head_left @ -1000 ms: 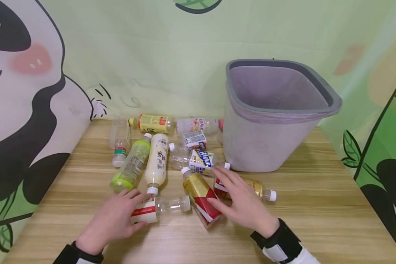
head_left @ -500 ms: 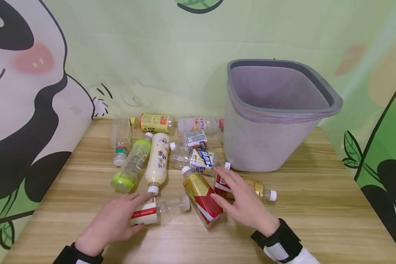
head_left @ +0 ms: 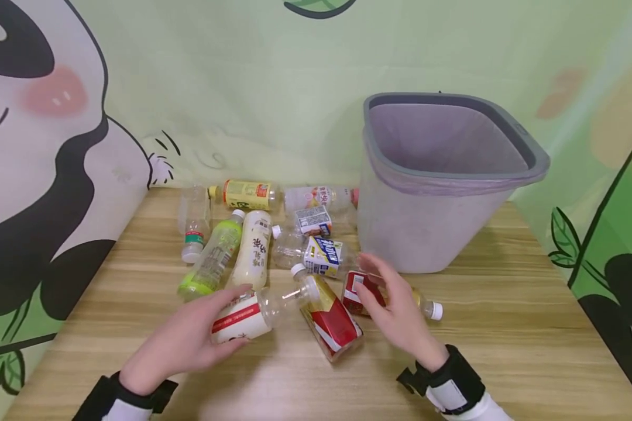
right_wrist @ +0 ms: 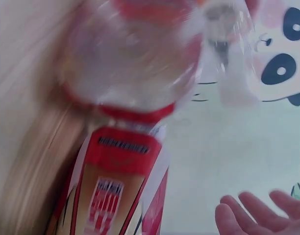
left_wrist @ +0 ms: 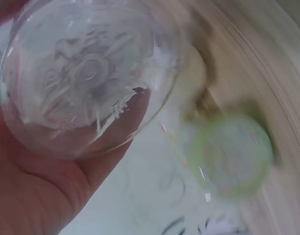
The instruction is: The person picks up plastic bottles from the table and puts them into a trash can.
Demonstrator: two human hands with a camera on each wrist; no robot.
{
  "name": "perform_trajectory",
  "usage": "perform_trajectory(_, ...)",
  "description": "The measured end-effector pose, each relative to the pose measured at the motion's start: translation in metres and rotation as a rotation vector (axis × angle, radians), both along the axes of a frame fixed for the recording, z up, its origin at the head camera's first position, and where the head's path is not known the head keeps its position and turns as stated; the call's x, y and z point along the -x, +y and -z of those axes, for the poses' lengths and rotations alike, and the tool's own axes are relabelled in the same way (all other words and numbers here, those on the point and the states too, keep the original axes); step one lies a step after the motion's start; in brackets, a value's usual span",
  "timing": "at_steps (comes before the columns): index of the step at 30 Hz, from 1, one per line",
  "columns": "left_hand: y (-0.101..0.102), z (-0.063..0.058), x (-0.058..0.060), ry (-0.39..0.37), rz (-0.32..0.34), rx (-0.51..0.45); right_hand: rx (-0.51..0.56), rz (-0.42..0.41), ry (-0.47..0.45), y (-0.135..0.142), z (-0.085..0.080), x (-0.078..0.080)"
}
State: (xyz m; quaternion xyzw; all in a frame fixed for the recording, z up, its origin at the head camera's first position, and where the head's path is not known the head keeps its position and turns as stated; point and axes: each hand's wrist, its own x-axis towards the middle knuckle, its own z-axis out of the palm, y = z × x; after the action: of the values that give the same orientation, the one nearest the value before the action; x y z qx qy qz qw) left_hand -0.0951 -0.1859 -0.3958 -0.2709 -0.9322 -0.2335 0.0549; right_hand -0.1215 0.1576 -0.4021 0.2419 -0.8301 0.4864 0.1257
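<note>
My left hand [head_left: 184, 342] grips a clear plastic bottle [head_left: 242, 317] by its white-and-red labelled body, tilted with its neck raised to the right. In the left wrist view the clear base of this bottle [left_wrist: 88, 73] faces the camera, with the palm beside it. My right hand [head_left: 400, 318], fingers spread apart, is over a red-and-gold bottle [head_left: 355, 292] lying on its side; contact cannot be made out. Another red-and-gold bottle [head_left: 337, 324] lies between the hands, its cap end partly behind the gripped bottle's neck. Loose fingers [right_wrist: 258, 215] show in the right wrist view.
A grey bin [head_left: 400, 234] with a purple liner stands at the back right of the wooden table. Several bottles lie left of it, among them a green one [head_left: 213, 257], a milk-tea bottle [head_left: 253, 248], a yellow-labelled one [head_left: 247, 195] and a blue-and-white-labelled one [head_left: 323, 254].
My left hand has taken hold of the clear bottle and lifted it, tilting its neck up and to the right. My right hand has shifted slightly, with its fingers raised and bent more.
</note>
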Motion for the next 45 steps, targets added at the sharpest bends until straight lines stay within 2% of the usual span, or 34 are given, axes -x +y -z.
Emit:
perform_trajectory(3, 0.015, -0.003, 0.007, -0.048, -0.04, -0.134, 0.15, -0.032, -0.04, -0.003, -0.003, 0.003)
perform_trajectory(6, 0.031, -0.006, 0.013, -0.11, -0.094, -0.291, 0.243, -0.078, -0.118, -0.007, -0.006, 0.005)
perform_trajectory(11, 0.056, -0.009, 0.022, -0.186, -0.102, -0.567, 0.281, -0.148, -0.193, -0.019, -0.01, 0.004)
perform_trajectory(15, 0.077, -0.016, 0.024, -0.22, -0.101, -0.677, 0.274, -0.189, -0.204, -0.029, -0.012, 0.003)
perform_trajectory(21, 0.101, -0.037, 0.017, -0.249, -0.063, -0.716, 0.256, -0.204, -0.193, -0.037, -0.013, 0.002)
perform_trajectory(24, 0.107, -0.04, 0.015, -0.255, -0.057, -0.711, 0.229, -0.195, -0.167, -0.039, -0.016, 0.001)
perform_trajectory(28, 0.109, -0.035, 0.016, -0.259, -0.043, -0.706, 0.202, -0.187, -0.149, -0.04, -0.027, -0.004)
perform_trajectory(32, 0.107, -0.02, 0.022, -0.29, -0.012, -0.698, 0.173, -0.168, -0.166, -0.041, -0.037, -0.008)
perform_trajectory(35, 0.104, -0.01, 0.026, -0.308, 0.004, -0.68, 0.15, -0.155, -0.188, -0.041, -0.039, -0.009)
perform_trajectory(45, 0.101, -0.01, 0.022, -0.306, 0.045, -0.658, 0.206, -0.217, -0.2, -0.044, -0.035, -0.012)
